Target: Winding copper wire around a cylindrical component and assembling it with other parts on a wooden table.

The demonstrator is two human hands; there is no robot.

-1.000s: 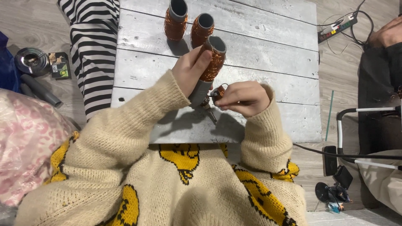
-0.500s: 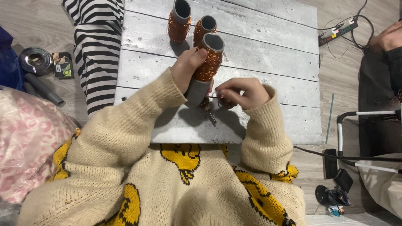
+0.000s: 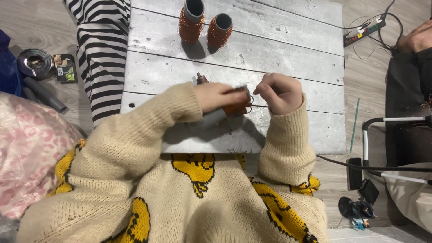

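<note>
On the grey plank table (image 3: 288, 54), near its front edge, the left hand (image 3: 216, 96) is closed around a copper wire spool (image 3: 234, 107) lying on its side, its grey core pointing toward the person. Just beside it, the right hand (image 3: 279, 92) is curled shut, pinching something small at the spool's end; what it is cannot be told. Two more spools (image 3: 204, 22) stand upright together at the far edge, well apart from the hands. A striped cloth (image 3: 101, 54) hangs along the table's left side. Wooden floor (image 3: 27, 27) surrounds the table, with a power strip (image 3: 365, 32) and cables at the right and pink floral fabric (image 3: 27, 157) at the left.
</note>
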